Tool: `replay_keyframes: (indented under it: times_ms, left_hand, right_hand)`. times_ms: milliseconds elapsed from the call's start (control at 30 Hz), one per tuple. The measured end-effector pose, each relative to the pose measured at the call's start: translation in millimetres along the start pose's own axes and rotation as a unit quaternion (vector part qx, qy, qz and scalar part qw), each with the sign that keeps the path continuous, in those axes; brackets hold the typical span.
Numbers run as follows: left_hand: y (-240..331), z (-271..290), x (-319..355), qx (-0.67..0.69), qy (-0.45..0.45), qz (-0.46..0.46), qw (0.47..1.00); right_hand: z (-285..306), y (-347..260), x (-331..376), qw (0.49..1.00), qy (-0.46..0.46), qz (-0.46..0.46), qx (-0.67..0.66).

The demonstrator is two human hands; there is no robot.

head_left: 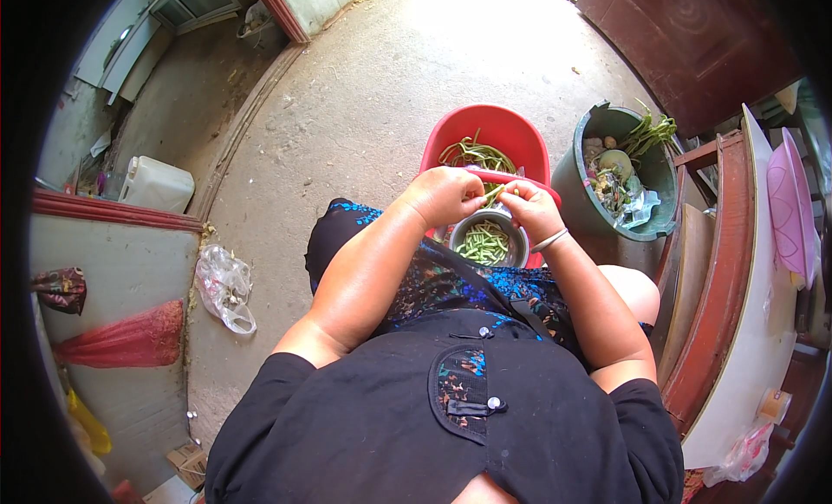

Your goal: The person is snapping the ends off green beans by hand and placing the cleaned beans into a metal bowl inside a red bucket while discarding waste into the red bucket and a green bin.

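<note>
Over a red plastic basket (pixel 451 123), both my hands are pinched close together around a green bean (pixel 493 195). My left hand (pixel 446 195) has its fingers curled at one end of the bean. The thumb and fingers of my right hand (pixel 530 209), which wears a pale bangle at the wrist, close on the other end. Below them a round metal bowl (pixel 524 244) contains short green bean pieces (pixel 484 243). Long whole beans (pixel 479 156) lie in the far part of the basket, beyond the red handle (pixel 553 192).
To the right stands a green bucket (pixel 575 179) of vegetable scraps. A wooden frame and white board (pixel 737 331) line the right side. On the concrete floor at left lies a clear plastic bag (pixel 225 287); a white jug (pixel 158 185) stands beyond the doorway sill.
</note>
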State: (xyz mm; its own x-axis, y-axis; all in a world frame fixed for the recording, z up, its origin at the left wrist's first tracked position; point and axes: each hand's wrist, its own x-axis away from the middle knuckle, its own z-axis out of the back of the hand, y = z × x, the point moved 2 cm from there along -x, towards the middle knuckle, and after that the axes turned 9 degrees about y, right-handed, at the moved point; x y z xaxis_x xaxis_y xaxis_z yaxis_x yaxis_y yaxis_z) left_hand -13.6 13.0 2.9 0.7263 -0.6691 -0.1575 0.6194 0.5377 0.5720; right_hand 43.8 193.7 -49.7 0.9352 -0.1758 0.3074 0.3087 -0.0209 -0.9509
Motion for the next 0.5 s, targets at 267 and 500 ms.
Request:
replay_keyframes:
  times_ms: [267,500]
  left_hand:
    - [-5,-3,-1,0.031,0.053,-0.014,0.998]
    - [-11,-5,1,0.007,0.093,-0.039,0.995]
  right_hand:
    - [-19,3,14,0.960,-0.165,0.014,0.224]
    - [45,-40,-14,0.979,0.168,0.112,0.038]
